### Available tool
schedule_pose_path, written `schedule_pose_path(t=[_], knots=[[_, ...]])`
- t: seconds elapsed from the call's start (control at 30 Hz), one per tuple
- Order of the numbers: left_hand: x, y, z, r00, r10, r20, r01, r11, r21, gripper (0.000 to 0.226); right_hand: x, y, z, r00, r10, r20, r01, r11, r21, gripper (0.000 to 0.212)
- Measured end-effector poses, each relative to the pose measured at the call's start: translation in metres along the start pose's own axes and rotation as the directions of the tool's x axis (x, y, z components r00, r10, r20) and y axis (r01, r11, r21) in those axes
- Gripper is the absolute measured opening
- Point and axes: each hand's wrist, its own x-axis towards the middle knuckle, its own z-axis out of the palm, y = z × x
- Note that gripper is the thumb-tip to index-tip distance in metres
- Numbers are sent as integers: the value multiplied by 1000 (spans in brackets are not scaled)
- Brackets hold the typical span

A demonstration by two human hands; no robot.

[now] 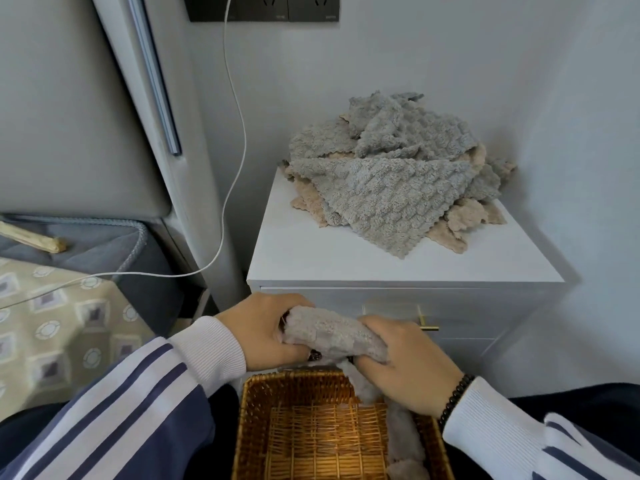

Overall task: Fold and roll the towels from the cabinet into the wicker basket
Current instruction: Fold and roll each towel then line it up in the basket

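Fingers of both hands curl round a rolled towel [334, 332], a plush grey-beige cylinder held level just above the far rim of the wicker basket [249, 420]. The left hand [266, 332] wraps the roll's left end, thumb underneath and knuckles on top. The right hand [407, 365] clasps the right end, its fingers pressed together over the fleece, a dark bead bracelet [453, 398] at the wrist. Both sleeves end in ribbed white cuffs; the left sleeve is navy with white stripes.

The basket is rectangular, woven of glossy amber cane with an open-weave floor. Along its right inner wall lies more soft grey towelling [403, 441], running down from under the right hand; whether it joins the roll cannot be told.

Beyond the hands stands a smooth white cabinet [311, 251] with a brass drawer handle [424, 323]. On its top, towards the back, sits a loose heap of towels [391, 181], fluffy waffle-textured squares with scalloped edges, grey ones over beige ones. A thin white cable [239, 119] hangs from a dark wall socket [261, 6] down to a patterned bedcover [59, 323] at the left.
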Motion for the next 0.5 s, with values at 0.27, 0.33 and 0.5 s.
schedule_pose_path(t=[0.27,0.33,0.5], knots=[[19,-3,30,928,-342,148,321,935,149,32,-17,23,50,890,455,-4,-435,855,282,7],[20,2,48,908,-326,262,328,944,41,29,-21,29,71,828,554,88,-555,785,274,14],[32,-10,115,834,-359,420,403,915,-19,37,-31,41,110,706,651,278,-707,672,220,19]])
